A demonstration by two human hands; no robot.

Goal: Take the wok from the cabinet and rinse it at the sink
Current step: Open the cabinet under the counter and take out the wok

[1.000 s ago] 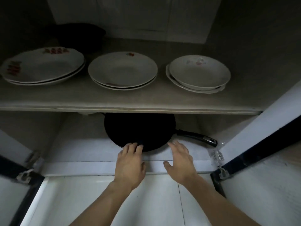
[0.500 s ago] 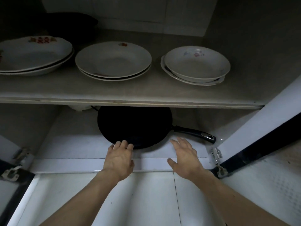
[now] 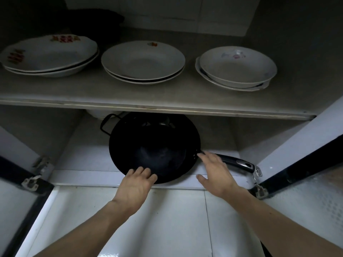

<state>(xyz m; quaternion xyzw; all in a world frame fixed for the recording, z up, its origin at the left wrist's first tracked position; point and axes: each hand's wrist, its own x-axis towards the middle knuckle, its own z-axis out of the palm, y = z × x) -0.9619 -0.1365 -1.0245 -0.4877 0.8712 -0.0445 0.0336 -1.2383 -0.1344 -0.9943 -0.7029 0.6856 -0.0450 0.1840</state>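
Three stacks of white plates sit on the upper shelf [image 3: 148, 101] of the open cabinet: a left stack [image 3: 50, 56], a middle stack [image 3: 143, 62] and a right stack [image 3: 235, 67]. The shelf's front edge overhangs the far part of the black wok [image 3: 154, 147], which lies on the lower cabinet floor, its long handle [image 3: 235, 161] pointing right. The left hand [image 3: 137, 184] rests straight fingers on the wok's near rim. The right hand [image 3: 215, 171], fingers spread and holding nothing, lies over the handle's base.
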